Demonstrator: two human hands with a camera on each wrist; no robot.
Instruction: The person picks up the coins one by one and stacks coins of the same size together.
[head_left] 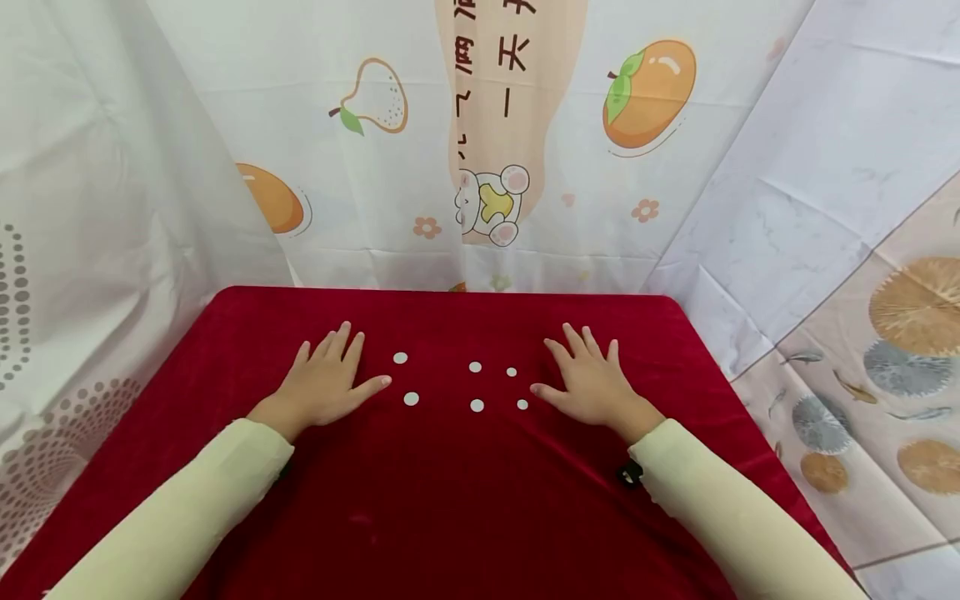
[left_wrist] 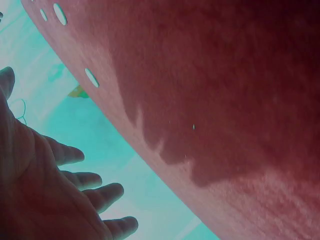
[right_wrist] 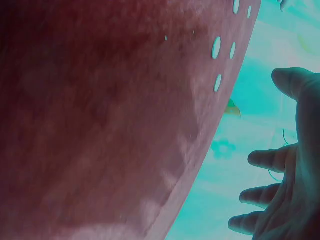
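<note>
My left hand (head_left: 318, 389) is over the left part of the red cloth, palm down with fingers spread, holding nothing. Its thumb points toward two white discs, the nearer one (head_left: 411, 399) and the farther one (head_left: 401, 358). On the other side, my right hand (head_left: 597, 387) has its fingers straight and apart, also holding nothing. Closest to that thumb are two smaller white discs (head_left: 522, 405), set one behind the other. A middle pair of white discs (head_left: 477, 406) lies between the hands. In both wrist views the hands appear raised off the cloth, casting shadows on it.
The red cloth (head_left: 450, 517) covers a table whose far edge meets a white printed curtain (head_left: 300, 100). More curtains hang at the left (head_left: 90, 167) and right (head_left: 847, 375). A small black object (head_left: 630, 474) shows at the right cuff.
</note>
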